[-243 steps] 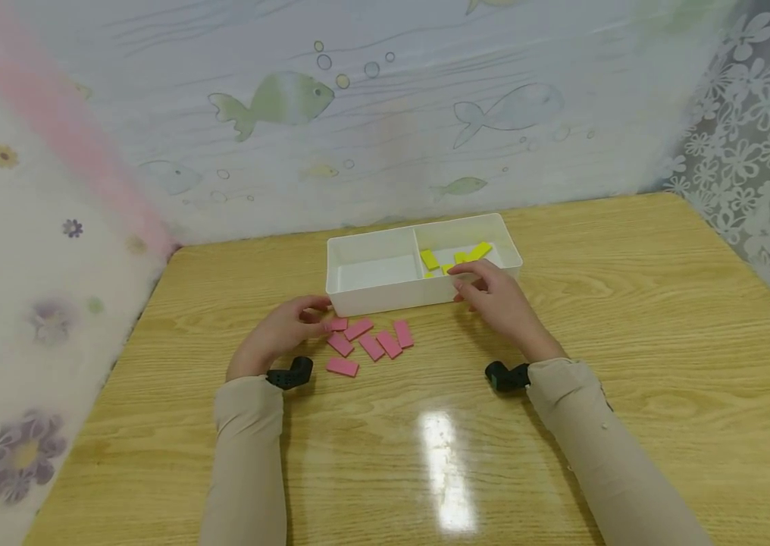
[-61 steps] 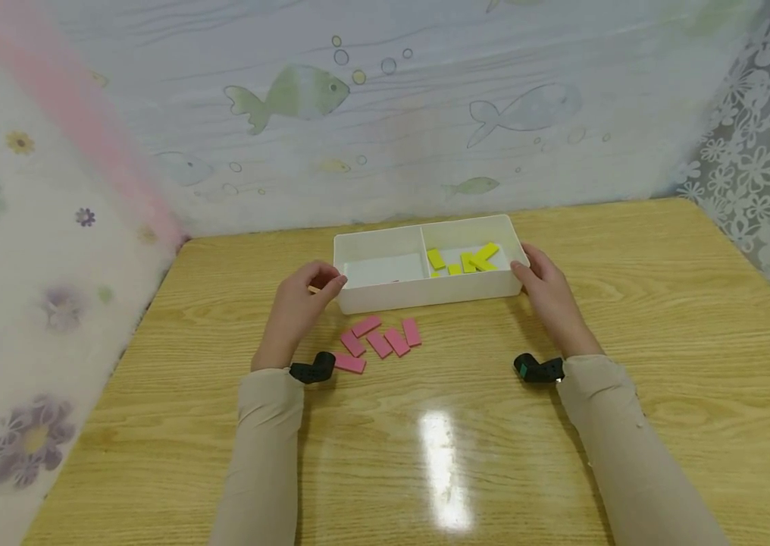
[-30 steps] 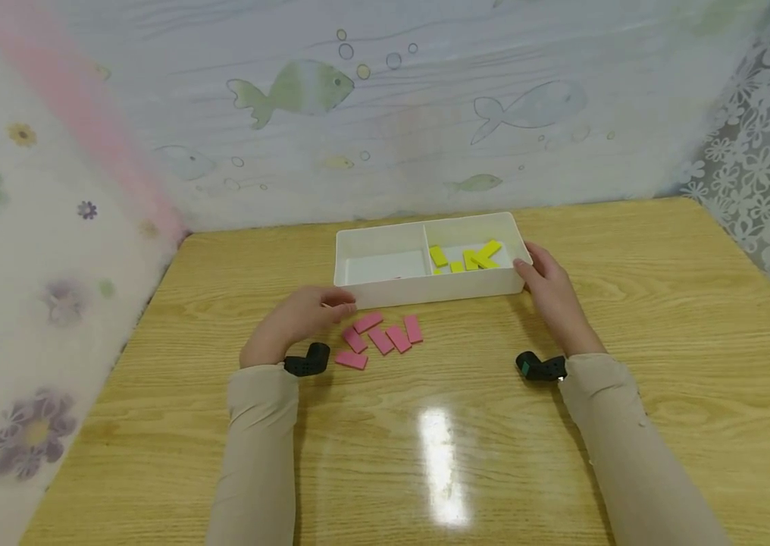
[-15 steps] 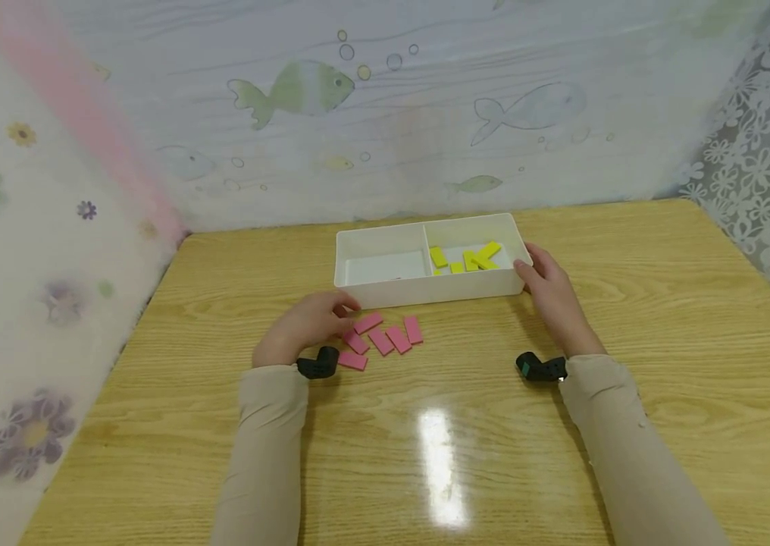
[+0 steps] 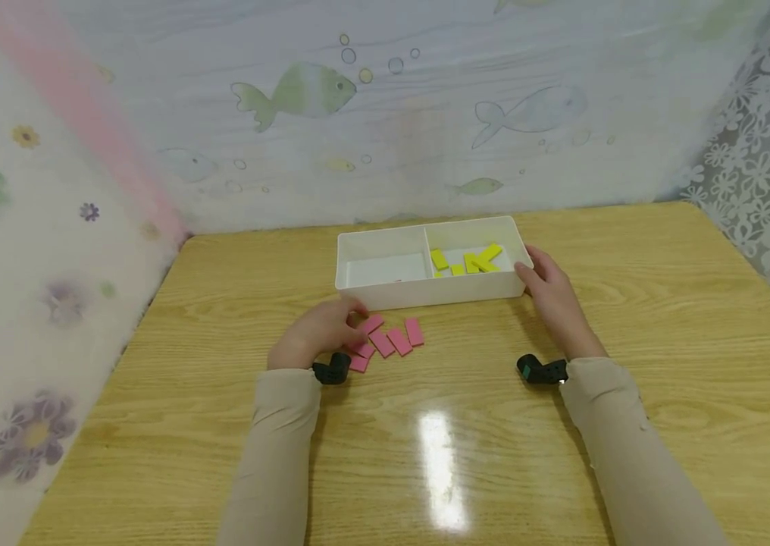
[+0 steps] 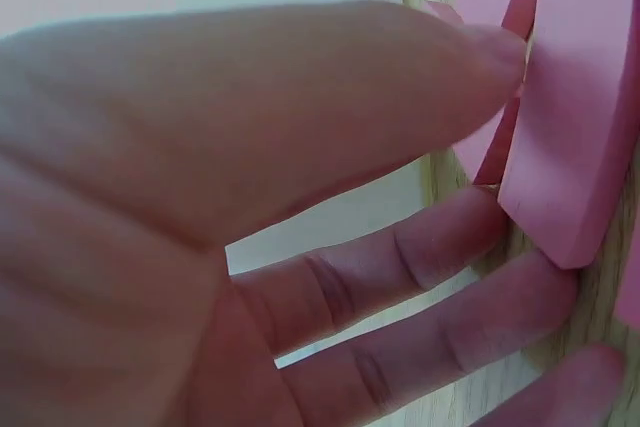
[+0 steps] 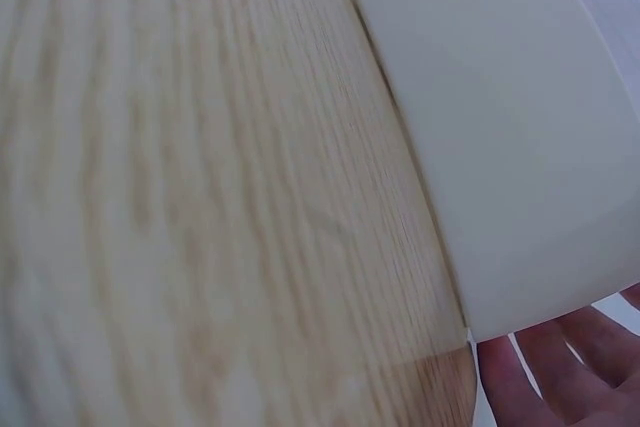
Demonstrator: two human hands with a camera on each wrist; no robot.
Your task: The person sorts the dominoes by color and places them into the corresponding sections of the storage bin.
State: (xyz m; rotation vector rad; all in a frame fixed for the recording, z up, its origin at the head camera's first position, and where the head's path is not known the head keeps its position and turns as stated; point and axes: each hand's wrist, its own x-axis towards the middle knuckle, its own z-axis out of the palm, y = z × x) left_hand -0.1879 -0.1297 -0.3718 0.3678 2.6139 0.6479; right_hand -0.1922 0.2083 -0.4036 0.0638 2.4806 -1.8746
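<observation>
My left hand (image 5: 320,334) is at the group of pink tiles (image 5: 399,341) in front of the white divided box (image 5: 426,291). In the left wrist view, the thumb tip touches the edge of a pink tile (image 6: 575,97) and the other fingers (image 6: 430,337) reach along its end; the index finger is mostly hidden. My right hand (image 5: 552,303) grips the box's right end, thumb at the front corner and fingers along the side. Several yellow tiles (image 5: 439,259) lie in the right compartment. A sliver of pink shows at the bottom of the left compartment, mostly behind the front wall.
Everything stands on a wood-grain table (image 5: 385,455). A painted wall (image 5: 412,136) rises behind it, with another patterned wall (image 5: 51,318) on the left. Black wrist cameras (image 5: 540,370) stick out from both sleeves.
My left hand has moved from the box's left end down and right to the pink tiles, nudging some. One fewer pink tile lies on the table than at first. The right hand keeps its grip.
</observation>
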